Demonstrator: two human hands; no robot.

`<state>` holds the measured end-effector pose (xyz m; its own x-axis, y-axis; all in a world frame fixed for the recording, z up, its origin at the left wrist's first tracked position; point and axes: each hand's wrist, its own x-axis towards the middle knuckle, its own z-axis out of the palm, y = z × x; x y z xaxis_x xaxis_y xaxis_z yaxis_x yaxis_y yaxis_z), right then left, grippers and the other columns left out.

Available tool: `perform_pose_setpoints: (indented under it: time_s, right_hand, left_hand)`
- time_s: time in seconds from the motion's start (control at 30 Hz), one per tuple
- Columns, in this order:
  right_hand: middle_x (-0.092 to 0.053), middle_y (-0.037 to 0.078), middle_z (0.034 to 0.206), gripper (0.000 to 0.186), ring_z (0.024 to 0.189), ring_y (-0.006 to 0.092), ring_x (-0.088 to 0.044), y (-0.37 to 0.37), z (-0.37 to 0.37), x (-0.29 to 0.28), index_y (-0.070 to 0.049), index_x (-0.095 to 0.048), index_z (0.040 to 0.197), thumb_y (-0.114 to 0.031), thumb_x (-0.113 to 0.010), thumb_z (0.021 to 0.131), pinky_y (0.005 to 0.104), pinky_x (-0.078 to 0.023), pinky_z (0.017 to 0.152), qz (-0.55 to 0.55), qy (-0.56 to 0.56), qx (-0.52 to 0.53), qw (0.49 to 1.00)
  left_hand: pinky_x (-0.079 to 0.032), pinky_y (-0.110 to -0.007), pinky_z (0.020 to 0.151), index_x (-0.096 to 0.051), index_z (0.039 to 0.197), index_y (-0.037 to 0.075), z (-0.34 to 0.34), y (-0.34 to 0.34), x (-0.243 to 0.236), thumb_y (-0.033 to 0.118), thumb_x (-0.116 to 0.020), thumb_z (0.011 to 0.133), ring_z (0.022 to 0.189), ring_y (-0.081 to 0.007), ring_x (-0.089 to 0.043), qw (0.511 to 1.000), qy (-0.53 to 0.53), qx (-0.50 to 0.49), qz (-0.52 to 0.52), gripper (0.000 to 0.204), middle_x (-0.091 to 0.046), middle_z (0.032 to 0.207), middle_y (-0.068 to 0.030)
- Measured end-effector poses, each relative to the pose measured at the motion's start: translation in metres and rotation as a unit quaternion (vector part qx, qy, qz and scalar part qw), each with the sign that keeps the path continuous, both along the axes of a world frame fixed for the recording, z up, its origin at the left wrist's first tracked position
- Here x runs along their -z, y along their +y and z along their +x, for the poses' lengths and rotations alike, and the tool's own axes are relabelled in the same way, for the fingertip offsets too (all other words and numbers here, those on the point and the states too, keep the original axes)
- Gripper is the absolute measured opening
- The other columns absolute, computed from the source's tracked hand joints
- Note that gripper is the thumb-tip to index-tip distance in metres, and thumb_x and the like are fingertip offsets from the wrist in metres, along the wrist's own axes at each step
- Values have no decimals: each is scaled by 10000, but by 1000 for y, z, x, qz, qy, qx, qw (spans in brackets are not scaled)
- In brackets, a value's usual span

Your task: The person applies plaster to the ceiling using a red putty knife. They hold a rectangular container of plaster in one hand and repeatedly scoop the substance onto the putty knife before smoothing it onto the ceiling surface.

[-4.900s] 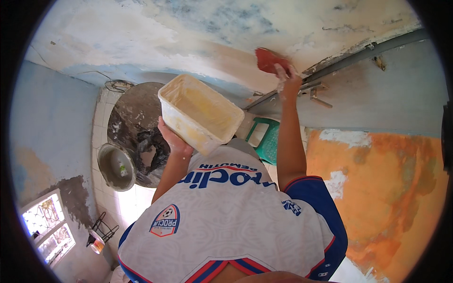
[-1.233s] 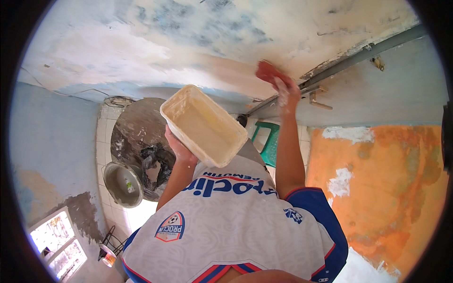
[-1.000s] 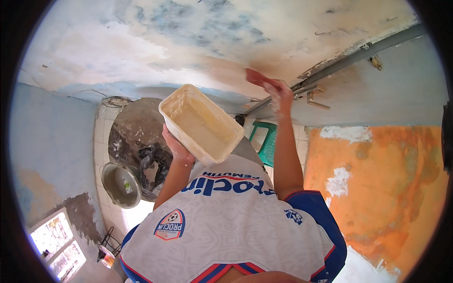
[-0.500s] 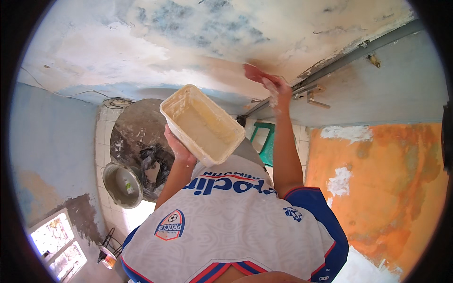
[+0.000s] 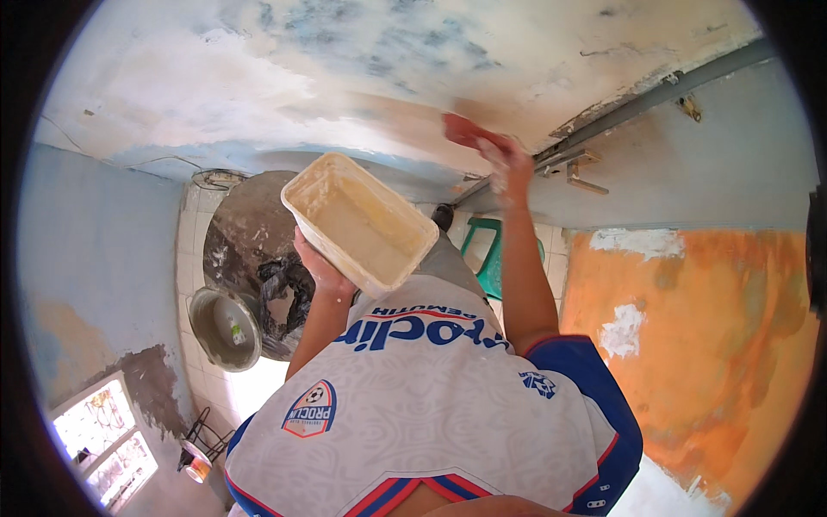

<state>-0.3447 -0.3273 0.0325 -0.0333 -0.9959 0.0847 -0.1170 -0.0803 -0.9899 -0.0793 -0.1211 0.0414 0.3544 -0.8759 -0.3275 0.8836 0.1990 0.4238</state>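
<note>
The cream tub (image 5: 343, 261) is held in front of the body by the left grip (image 5: 322, 264), which is cupped around its lower left side, with the fingers partly hidden. It is judged light and slightly flexible; the smeared rim may be slippery, so support from below is advised. Near the patchy wall (image 5: 370, 95), the red scraper (image 5: 470, 130), probably thin and bendable, is pinched at its rear end by the blurred right grip (image 5: 512, 165).
</note>
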Motion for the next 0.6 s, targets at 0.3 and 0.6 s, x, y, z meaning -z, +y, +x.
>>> perform_pose_setpoints:
  time_s: [0.3, 0.6]
  right_hand:
    - [-717, 64, 985, 323, 890, 137, -669, 1, -58, 5, 27, -715, 1113, -174, -826, 885, 290, -560, 793, -30, -183, 129, 974]
    - [-709, 60, 992, 253, 859, 132, -636, -36, 35, 19, 6, -736, 1074, -142, -818, 887, 258, -517, 739, -51, -153, 17, 987]
  left_hand:
    - [-460, -466, 1100, -505, 1462, 122, -6, 3, -5, 561, -304, 1038, 1313, -307, -557, 999, -3, -10, 49, 642, -570, 1438, -94]
    - [-471, -465, 1088, -510, 1458, 120, -5, 3, 2, 559, -311, 1038, 1297, -307, -566, 999, -7, 17, 27, 639, -579, 1425, -97]
